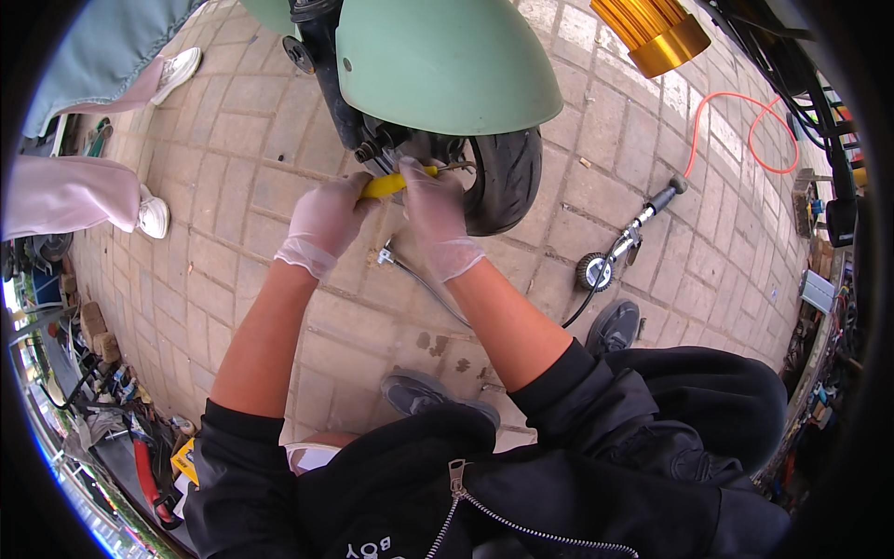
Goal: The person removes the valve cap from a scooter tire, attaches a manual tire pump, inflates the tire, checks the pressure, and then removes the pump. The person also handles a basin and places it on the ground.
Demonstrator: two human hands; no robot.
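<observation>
Both my hands wear thin clear gloves and meet at a small wheel. My left hand (325,220) grips the rear of a yellow tool handle (385,185). Around the front of that handle closes my right hand (434,209). A thin metal shaft with a hooked tip (466,166) sticks out past my right fingers, by the rim's inner edge. The black tyre (513,178) sits under a pale green fender (447,66), beside a black fork leg (334,91). My hands partly hide the wheel's hub.
A tyre inflator with a round gauge (596,271) lies on the brick paving, joined to an orange air hose (698,126). Its black hose runs under my right forearm to a metal chuck (385,253). Another person's white shoe (152,215) stands at left. A gold cylinder (653,38) hangs upper right.
</observation>
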